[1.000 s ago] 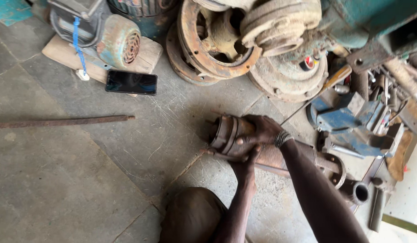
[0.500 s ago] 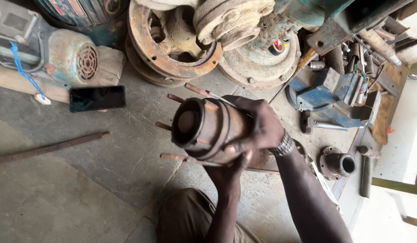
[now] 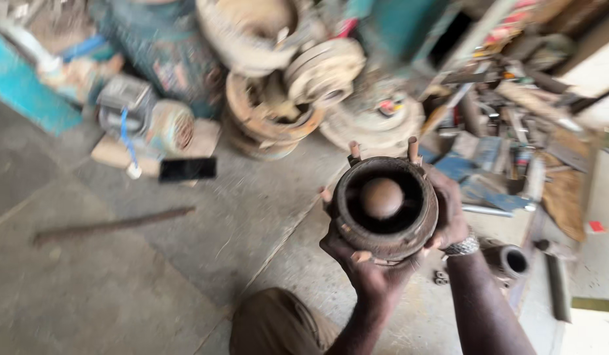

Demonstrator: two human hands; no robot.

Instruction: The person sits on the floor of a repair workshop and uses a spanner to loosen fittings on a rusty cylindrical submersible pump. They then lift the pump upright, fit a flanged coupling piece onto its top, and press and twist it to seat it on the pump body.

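Rusty hub point(image 3: 385, 207) gripped between both hands, left hand point(image 3: 360, 266) beneath, right hand point(image 3: 449, 213) alongside, edges blurred

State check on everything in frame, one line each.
Rusty hub: lifted, open end facing the camera, studs sticking up.
Left hand: gripping the hub from below.
Right hand: gripping the hub's right side.
Black phone: flat on the floor, screen dark.
Metal rod: lying on the floor.
Short pipe: on its side, open end showing.
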